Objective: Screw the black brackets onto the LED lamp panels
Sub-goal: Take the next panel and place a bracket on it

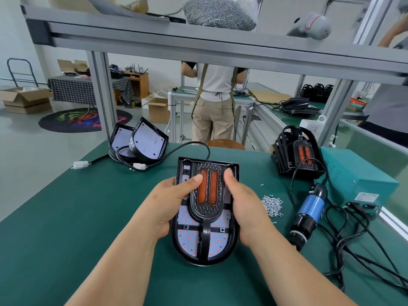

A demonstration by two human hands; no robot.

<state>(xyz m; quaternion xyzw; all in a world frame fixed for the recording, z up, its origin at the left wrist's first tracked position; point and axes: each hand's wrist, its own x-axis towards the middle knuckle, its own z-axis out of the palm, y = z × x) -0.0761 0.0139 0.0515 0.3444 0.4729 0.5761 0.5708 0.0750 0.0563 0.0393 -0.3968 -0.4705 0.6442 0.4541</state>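
An LED lamp panel (pixel 217 241) lies flat on the green table in front of me, its white board dotted with red LEDs. A black bracket (pixel 207 214) with two orange strips sits on top of it. My left hand (pixel 172 202) grips the panel's left edge, thumb pressed on the bracket. On the other side, my right hand (pixel 242 204) holds the right edge, its thumb resting at the bracket's upper right. A pile of small silver screws (pixel 272 205) lies just right of the panel. The blue electric screwdriver (pixel 310 214) rests on the table beyond the screws.
Two bare lamp panels (pixel 141 141) with cables lean at the back left. A stack of panels with brackets (pixel 297 150) stands at the back right, beside a teal power box (pixel 353 177). Black cables (pixel 362 235) trail at the right. A person stands behind the bench.
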